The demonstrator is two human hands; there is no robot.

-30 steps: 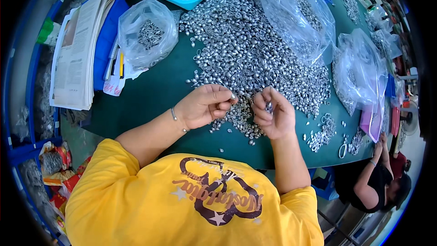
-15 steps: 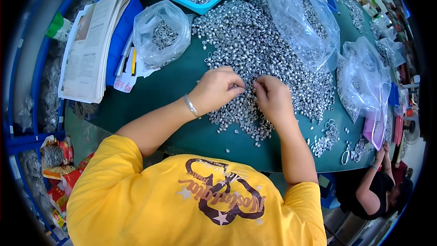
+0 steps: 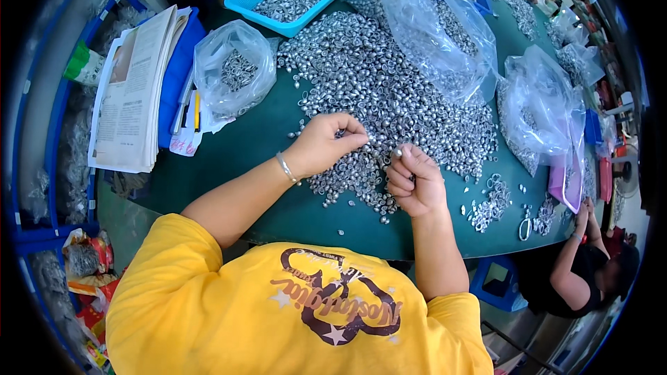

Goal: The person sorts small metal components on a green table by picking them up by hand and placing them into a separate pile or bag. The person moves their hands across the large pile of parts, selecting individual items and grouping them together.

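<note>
A wide pile of small, rounded silver metal pieces (image 3: 389, 90) covers the middle of the green table (image 3: 278, 210). Over the pile's near left part is my left hand (image 3: 326, 144), its thumb and forefinger pinched together; anything between them is too small to make out. My right hand (image 3: 418, 179) is turned partly palm up at the near edge of the pile. Between its thumb and forefinger it grips one small silver metal piece (image 3: 399, 153), while the other fingers curl toward the palm.
A clear plastic bag (image 3: 233, 69) of silver parts and a turquoise basket (image 3: 240, 1) stand at the back left. Newspapers (image 3: 132, 97) lie left. Larger clear bags (image 3: 438, 35) rest on the pile's far side. A smaller heap (image 3: 492, 205) lies right. Another person (image 3: 577, 271) sits at far right.
My right hand has turned its palm upward and drawn slightly nearer, bringing a small silver metal piece into sight. My left hand stays pinched. The whole view has shifted a little.
</note>
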